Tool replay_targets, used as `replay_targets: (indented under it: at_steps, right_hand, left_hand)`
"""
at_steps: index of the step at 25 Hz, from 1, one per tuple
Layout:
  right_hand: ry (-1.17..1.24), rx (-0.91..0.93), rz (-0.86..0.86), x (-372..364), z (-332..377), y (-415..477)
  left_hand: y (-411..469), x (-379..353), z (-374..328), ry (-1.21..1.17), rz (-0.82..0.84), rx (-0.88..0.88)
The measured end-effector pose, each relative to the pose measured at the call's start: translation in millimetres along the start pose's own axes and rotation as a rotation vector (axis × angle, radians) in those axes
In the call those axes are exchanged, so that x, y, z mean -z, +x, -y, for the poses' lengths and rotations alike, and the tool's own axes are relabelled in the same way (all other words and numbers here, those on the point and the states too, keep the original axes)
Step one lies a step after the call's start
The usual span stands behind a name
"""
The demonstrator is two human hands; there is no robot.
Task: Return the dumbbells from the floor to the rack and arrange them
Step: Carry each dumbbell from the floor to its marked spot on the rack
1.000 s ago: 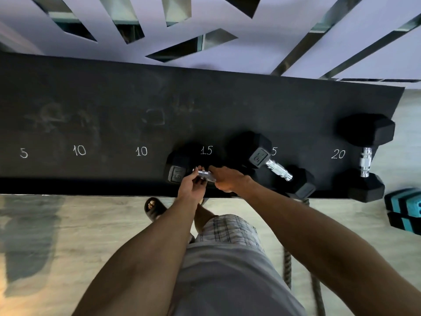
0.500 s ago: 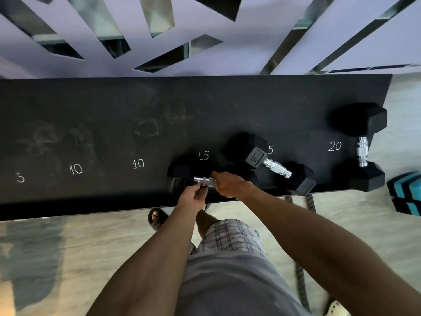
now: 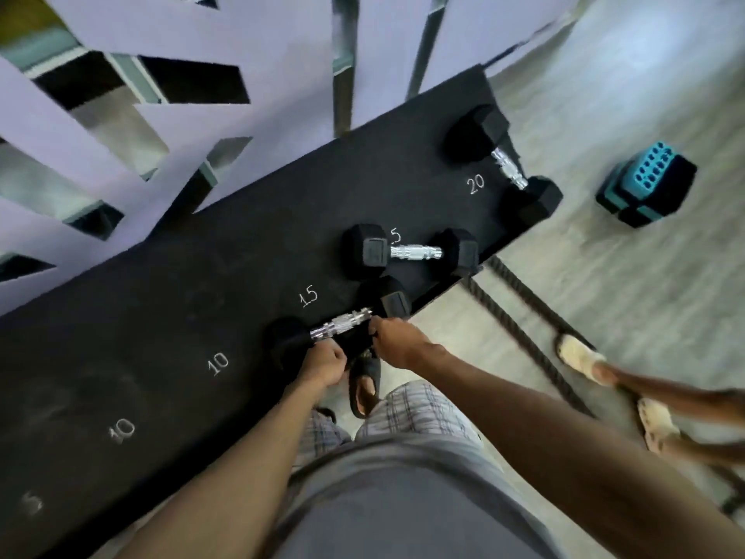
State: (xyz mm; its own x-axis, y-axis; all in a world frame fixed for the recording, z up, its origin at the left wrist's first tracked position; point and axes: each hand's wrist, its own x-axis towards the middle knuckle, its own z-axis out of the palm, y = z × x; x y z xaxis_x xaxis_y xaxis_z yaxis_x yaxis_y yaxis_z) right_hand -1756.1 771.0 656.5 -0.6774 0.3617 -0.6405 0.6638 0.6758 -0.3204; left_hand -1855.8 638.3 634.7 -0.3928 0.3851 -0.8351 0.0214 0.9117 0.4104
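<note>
Lying by 15: dumbbell (image 3: 388,302) | handle (image 3: 342,324) just beyond L grip (image 3: 322,363), R grip (image 3: 397,340)

1. Rack top (image 3: 181,324): matt black, rubber-like, faintly scuffed, with chalky white numerals.
2. Front dumbbell (image 3: 342,324), at 6 o'clock of the "15": bright knurled metal handle, matt black rubbery heads.
3. Rope (image 3: 524,292), at 4 o'clock: coarse dark braid.
4. Floor (image 3: 604,276): pale, smooth, soft sheen.
5. Shorts (image 3: 419,409): checked woven cloth.
6. Block (image 3: 649,187), at 2 o'clock: teal and black, matt.
</note>
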Motion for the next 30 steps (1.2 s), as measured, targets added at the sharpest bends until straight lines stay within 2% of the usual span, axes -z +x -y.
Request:
replay_targets:
  at_steps: [4, 8, 13, 22, 28, 30]
  right_hand:
    - [0.208, -0.243, -0.004, -56.7, -17.6, -83.4]
    - [0.393, -0.423, -0.043, -135.0, -15.0, -166.8]
    - [0.612, -0.643, -0.114, -221.6, -19.8, -259.2]
    - [1.122, -1.005, -0.359, -399.0, 0.0, -427.4]
    - [1.458, -1.221, -0.509, -532.4, 21.3, -531.7]
    - [1.534, -1.249, -0.531, -554.6, 24.9, -552.8]
  left_hand:
    - [-12.4, -8.7, 8.9, 0.508, 0.056, -0.299]
    - [-40.4, -36.6, 22.1, 0.822, 0.176, -0.447]
    - [-80.0, -109.9, 40.5, 1.085, 0.349, -0.577]
    - [-183.6, -285.5, 90.0, 1.61, 0.623, -0.83]
    - [-268.2, -416.1, 162.2, 1.864, 0.759, -0.872]
    - [-291.5, -449.3, 175.0, 1.916, 0.788, -0.895]
